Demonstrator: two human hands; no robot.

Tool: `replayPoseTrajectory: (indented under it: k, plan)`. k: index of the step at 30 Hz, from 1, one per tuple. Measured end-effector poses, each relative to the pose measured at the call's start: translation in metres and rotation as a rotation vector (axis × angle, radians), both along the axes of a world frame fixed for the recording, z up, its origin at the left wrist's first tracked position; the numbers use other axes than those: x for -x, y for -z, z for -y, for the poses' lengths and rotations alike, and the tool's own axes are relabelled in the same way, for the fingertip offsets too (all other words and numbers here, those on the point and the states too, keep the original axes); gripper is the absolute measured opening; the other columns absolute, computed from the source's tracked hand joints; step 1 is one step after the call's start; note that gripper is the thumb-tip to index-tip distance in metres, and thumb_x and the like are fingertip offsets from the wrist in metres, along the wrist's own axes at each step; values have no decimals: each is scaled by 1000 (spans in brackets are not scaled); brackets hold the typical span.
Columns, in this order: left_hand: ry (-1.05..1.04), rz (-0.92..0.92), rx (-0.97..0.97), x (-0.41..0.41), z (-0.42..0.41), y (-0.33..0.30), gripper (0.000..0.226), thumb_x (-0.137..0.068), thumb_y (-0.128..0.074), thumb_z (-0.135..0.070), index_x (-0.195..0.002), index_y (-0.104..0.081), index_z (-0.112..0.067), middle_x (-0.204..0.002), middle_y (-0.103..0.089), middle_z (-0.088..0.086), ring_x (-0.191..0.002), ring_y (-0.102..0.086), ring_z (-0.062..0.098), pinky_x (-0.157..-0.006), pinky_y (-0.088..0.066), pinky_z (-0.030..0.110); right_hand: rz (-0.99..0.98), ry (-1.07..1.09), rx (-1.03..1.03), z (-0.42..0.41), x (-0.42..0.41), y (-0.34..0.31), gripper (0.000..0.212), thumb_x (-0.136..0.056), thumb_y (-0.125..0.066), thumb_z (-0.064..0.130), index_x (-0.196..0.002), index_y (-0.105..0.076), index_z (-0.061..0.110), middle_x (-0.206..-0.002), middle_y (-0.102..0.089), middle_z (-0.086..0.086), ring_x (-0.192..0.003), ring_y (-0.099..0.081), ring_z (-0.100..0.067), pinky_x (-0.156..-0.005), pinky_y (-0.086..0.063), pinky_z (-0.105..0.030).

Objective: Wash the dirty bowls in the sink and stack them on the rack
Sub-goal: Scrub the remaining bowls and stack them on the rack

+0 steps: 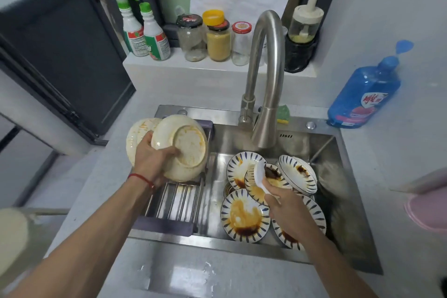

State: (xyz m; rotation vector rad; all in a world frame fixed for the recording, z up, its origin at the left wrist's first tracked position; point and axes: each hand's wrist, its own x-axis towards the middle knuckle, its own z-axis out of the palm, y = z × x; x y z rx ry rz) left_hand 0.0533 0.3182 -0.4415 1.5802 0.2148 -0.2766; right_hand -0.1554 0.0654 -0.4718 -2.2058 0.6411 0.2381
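**Inspector A:** Left hand (151, 157)?

**Inspector B:** Its fingers are curled round a cream bowl (180, 147), tilted so the orange-smeared base faces the camera. The bowl is over the far end of the slatted metal rack (177, 201) across the sink's left side. A second cream bowl (137, 138) sits just behind it, overlapped; whether the same hand carries it cannot be told.

**Inspector A:** Right hand (287, 205)?

**Inspector B:** Closed on the handle of a white spoon (260, 176), held above the dishes in the basin.

**Inspector A:** The remaining dirty ware?

**Inspector B:** Several blue-patterned bowls (245, 216) lie in the steel sink (348, 201), overlapping one another, streaked with brown sauce. They sit below and in front of the gooseneck faucet (266, 75).

**Inspector A:** Surroundings?

**Inspector B:** A blue soap bottle (365, 94) stands on the counter right of the sink. Jars (219, 40) and spray bottles (142, 29) line the ledge behind.
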Motion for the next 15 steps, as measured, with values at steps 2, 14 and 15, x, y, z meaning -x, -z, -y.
replayPoseTrajectory:
  k: [2, 14, 15]
  plan:
    - [-40, 42, -112, -20, -9, 0, 57, -72, -79, 9, -118, -61, -19, -107, -67, 4, -103, -63, 31, -70, -57, 39, -18, 3, 18, -3, 4, 4, 46, -109, -44, 24, -152, -45, 38, -89, -63, 3, -72, -57, -6, -60, -44, -10]
    - [-12, 42, -595, -58, 30, 42, 53, -77, -84, -7, -120, -54, -12, -105, -59, 7, -103, -61, 35, -89, -52, 42, -70, -28, 36, 1, 32, 11, 46, -106, -47, 17, -151, -48, 26, -79, -47, 19, -66, -44, 5, -57, -40, -11]
    - [-15, 41, -610, -60, 31, 45, 52, -77, -84, -7, -119, -53, -12, -104, -59, 7, -104, -61, 36, -89, -52, 42, -70, -1, 27, 1, 34, 10, 44, -106, -47, 18, -149, -49, 28, -80, -46, 21, -67, -43, 7, -57, -39, -11]
